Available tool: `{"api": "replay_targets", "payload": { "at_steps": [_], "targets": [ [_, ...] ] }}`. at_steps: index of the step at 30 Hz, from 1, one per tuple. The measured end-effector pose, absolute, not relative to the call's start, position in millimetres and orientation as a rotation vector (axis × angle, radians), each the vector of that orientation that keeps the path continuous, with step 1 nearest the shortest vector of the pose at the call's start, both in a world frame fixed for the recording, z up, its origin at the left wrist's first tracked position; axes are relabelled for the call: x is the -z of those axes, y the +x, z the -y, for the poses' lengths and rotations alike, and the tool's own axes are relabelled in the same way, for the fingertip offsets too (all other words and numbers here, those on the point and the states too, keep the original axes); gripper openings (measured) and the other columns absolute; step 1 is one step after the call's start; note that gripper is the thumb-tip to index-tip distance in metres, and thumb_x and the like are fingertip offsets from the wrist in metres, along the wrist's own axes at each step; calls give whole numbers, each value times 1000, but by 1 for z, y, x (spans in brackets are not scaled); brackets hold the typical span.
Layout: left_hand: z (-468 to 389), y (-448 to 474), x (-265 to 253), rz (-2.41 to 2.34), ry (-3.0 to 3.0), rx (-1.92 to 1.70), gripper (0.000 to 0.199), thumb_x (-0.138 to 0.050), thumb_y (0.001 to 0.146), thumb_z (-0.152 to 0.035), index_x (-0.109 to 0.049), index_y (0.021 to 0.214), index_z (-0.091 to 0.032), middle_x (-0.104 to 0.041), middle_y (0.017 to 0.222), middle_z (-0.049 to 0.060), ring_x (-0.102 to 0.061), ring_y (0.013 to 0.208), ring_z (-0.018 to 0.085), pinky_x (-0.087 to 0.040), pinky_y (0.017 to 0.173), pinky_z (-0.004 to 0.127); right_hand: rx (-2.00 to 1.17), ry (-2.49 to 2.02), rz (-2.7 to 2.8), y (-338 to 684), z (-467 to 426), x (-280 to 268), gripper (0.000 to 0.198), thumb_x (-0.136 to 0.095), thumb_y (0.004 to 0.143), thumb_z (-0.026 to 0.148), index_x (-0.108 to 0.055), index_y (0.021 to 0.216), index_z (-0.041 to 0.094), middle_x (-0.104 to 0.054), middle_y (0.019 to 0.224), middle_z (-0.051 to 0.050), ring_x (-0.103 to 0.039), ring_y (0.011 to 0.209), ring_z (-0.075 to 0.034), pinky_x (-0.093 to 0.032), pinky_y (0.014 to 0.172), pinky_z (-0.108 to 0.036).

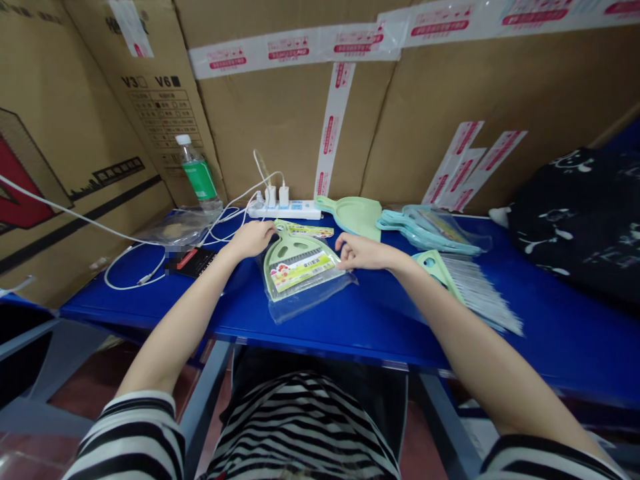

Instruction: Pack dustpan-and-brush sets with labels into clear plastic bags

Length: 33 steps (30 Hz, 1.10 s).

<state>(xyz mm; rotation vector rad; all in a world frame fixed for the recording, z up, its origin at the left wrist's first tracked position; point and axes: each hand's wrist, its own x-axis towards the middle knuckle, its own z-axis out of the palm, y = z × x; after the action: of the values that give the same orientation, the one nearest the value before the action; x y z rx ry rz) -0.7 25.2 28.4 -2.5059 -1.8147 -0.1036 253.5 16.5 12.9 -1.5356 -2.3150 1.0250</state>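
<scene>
Bagged dustpan set (283, 272): lying on the blue tabletop (370, 323), between both hands, handle pointing to the back.
L hand (254, 239): reaching to the handle end; fingers bending there, but can't tell if they're pinching handle/film or just touching.
R hand (364, 252): fingers curling in, seemingly pinching film at the bag's R edge.
Film: thin & slick-looking, so poss. slipping from the R fingers; hard pulling on one spot could be tearing it.
Set, if bag's being tipped: poss. sliding about inside, b/c film is hanging loose past the pan's wide end.
White cables (227, 223): looping near L forearm; a wide sweep could be snagging them & dragging at the power strip (303, 211).
Brush (480, 290): lying close behind R forearm; an elbow swinging back could be nudging it.
Set's clear bag (287, 310): holding green pan + yellow printed card (303, 268); dark bristles showing above card.
Blue set's bag (470, 240): holding light-blue pan(s) w/ a card, far R; exact count unclear.
Bottle (200, 177): standing back L, capped, green label; fill level can't be told.
Bag by bottle (177, 227): holding smth beige, too unclear to ID.
</scene>
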Motion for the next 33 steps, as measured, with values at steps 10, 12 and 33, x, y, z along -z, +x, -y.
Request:
{"api": "replay_targets", "payload": {
  "at_steps": [10, 12, 33],
  "targets": [
    [-34, 7, 0, 1362, -2889, 286, 39, -31, 97, -26, -52, 127, -15, -61, 125, 13, -54, 116, 27, -44, 97, 48, -1317, -1606, 2440, 256, 0, -27, 43, -72, 70, 14, -32, 81, 25, -55, 51, 11, -59, 47, -10, -46, 47, -18],
    [-34, 9, 4, 1334, -2907, 314, 40, -29, 98, -28, -49, 130, -14, -57, 129, 15, -52, 120, 27, -43, 99, 49, -1367, -1606, 2438, 257, 1, -30, 40, -72, 74, 21, -33, 79, 24, -56, 53, 10, -60, 48, -10, -47, 47, -19],
    [5, 29, -16, 797, -3491, 221, 9, -65, 76, -13, -59, 82, -17, -52, 75, -2, -50, 63, 10, -40, 63, 22, -1137, -1761, 2330, 255, 4, -30, 39, -70, 66, 7, -35, 68, 25, -52, 39, 9, -61, 44, -15, -48, 43, -21]
  ]
}}
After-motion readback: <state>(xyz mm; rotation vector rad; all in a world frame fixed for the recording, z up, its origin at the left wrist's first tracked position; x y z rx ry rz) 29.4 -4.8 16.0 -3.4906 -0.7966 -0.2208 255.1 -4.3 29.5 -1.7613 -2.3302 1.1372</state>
